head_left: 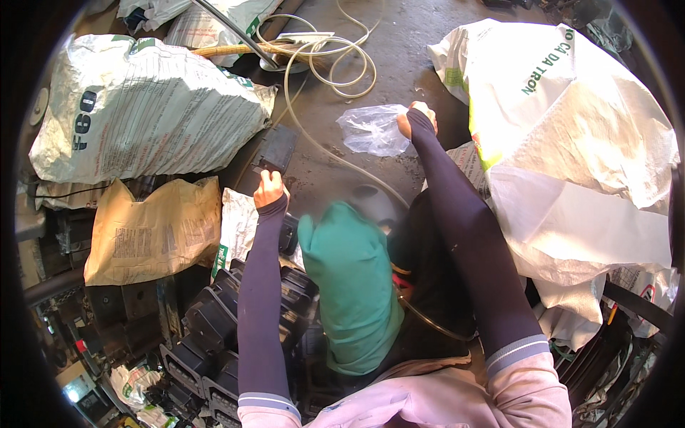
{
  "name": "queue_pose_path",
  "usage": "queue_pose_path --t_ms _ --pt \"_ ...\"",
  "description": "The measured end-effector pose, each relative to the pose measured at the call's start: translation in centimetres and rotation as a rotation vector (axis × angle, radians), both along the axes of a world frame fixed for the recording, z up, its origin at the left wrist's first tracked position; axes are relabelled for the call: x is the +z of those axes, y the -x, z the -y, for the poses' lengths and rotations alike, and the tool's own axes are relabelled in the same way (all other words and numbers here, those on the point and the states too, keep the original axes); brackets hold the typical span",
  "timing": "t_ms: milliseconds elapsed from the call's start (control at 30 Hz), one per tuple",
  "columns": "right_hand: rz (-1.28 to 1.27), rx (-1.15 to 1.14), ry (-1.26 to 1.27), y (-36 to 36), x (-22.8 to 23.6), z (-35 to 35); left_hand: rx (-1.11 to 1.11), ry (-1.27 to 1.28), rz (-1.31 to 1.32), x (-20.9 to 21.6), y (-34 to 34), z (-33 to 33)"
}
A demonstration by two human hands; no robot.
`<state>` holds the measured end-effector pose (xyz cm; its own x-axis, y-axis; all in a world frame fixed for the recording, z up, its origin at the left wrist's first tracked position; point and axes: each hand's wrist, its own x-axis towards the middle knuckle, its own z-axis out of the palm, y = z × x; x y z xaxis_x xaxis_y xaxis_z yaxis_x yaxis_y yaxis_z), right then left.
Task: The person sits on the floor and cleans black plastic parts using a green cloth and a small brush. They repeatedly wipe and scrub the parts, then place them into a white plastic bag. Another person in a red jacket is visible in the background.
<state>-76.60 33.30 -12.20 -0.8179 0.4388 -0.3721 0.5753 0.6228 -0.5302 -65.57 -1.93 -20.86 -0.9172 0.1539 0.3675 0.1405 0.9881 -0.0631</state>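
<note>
My left hand (pixel 270 190) is closed, its fingers pinched together at the near end of a dark rectangular block (pixel 278 148). A small thin piece seems to show at the fingertips, but I cannot make out what it is. My right hand (pixel 419 120), further forward, is closed on the edge of a crumpled clear plastic bag (pixel 372 130). The bag lies spread to the left of that hand on the dark surface. Green cloth (pixel 351 285) covers my left leg between the two forearms.
White printed sacks (pixel 157 107) stand at the left, with a brown paper sack (pixel 153 239) nearer. A big white sack (pixel 571 121) bulges at the right. Pale hose (pixel 374 71) coils over the dark surface (pixel 414 50). Black plastic parts (pixel 214 321) pile up beside my left forearm.
</note>
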Motion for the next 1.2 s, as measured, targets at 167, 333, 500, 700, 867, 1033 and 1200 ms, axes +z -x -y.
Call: queue_pose_path --t_ms 167,333,500,700,867,1033,1200 --pt "0.018 -0.004 -0.014 0.1 -0.1 -0.1 0.053 -0.013 0.045 0.3 -0.2 -0.6" --pt "0.008 0.019 -0.096 0.7 -2.4 -0.6 0.546 -1.107 -0.098 -0.8 -2.9 -2.5" --pt "-0.296 0.398 -0.256 0.6 -5.7 -2.4 1.011 -2.285 -0.342 -2.7 -10.7 -1.6" --pt "-0.488 0.550 -0.179 1.4 -8.8 -4.4 1.082 -2.480 -0.523 -5.0 -16.1 -1.2" --pt "-0.323 0.470 -0.070 2.2 -10.4 -5.3 1.105 -2.610 -0.581 -6.8 -17.2 -2.6" --pt "-0.511 0.583 -0.137 2.3 -10.8 -5.4 1.019 -2.645 -0.433 -9.1 -18.2 -2.0" --pt "-0.453 0.511 0.032 2.8 -10.3 -3.4 1.273 -2.591 0.178 -7.3 -16.9 -3.0"
